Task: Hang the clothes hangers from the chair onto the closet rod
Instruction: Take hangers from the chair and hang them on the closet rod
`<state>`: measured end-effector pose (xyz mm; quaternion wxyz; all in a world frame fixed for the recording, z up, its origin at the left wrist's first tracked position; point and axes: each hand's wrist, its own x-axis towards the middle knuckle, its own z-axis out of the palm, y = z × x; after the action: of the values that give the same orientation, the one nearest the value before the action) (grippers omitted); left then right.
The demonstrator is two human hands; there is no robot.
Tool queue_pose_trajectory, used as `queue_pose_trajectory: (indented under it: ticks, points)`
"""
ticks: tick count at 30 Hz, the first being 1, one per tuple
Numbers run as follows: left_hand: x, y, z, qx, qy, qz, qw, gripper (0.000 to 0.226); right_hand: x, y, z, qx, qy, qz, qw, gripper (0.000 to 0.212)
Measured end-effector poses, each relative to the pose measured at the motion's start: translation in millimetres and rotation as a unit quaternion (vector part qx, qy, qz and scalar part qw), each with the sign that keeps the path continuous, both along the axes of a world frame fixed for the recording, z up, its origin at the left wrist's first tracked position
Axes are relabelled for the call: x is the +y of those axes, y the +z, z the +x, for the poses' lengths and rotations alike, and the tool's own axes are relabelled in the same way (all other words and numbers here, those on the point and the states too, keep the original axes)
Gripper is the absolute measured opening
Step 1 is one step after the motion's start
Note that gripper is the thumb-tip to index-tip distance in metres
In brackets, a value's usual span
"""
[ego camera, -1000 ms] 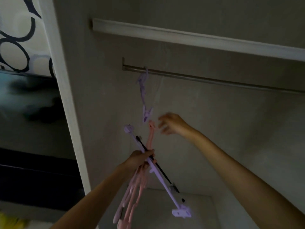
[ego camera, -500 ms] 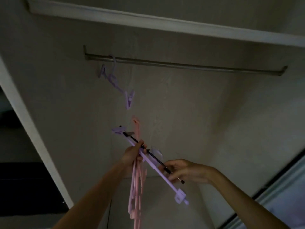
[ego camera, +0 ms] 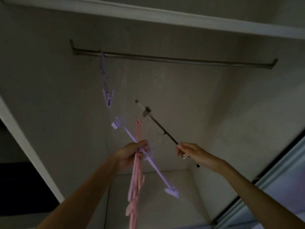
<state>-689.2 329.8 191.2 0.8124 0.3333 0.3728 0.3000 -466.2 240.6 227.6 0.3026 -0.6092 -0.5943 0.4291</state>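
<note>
Head view. Right hand point(ego camera: 191, 152) pinched shut on the black clip hanger point(ego camera: 162, 129); the bar slants up and left from the fingers, well below the closet rod point(ego camera: 173, 59). Left hand point(ego camera: 132, 154) clenched around a bundle: the purple clip hanger point(ego camera: 149, 160) crossing diagonally, and the pink hangers point(ego camera: 136, 179) dangling below the fist. One purple hanger point(ego camera: 105, 80) hangs on the rod near its left end. Closet interior dim; a shelf point(ego camera: 148, 13) runs above the rod.
</note>
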Motion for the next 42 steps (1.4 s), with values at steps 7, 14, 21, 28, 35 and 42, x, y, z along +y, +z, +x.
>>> queue_pose_trajectory:
  ticks: [7,14,21,28,35,42]
  points:
    - [10,-6,-16,0.098,-0.025,-0.027,0.995,0.028,16,14,7,-0.082,-0.017,0.119,0.989,0.02]
    - [26,11,-39,0.111,0.019,-0.026,0.993,0.042,53,33,-29,-0.354,-0.004,0.258,0.899,0.029]
    - [43,18,-61,0.124,0.053,-0.016,0.991,0.034,126,50,-61,-0.214,-0.097,0.339,0.911,0.035]
    - [56,16,-56,0.14,0.037,-0.002,0.99,0.031,198,103,-101,-0.185,-0.111,0.385,0.897,0.034]
    - [68,14,-52,0.117,0.02,0.006,0.993,0.047,255,110,-110,-0.248,-0.149,0.291,0.912,0.038]
    - [74,23,-52,0.115,0.018,0.002,0.993,0.035,264,81,-106,-0.232,-0.134,0.234,0.935,0.038]
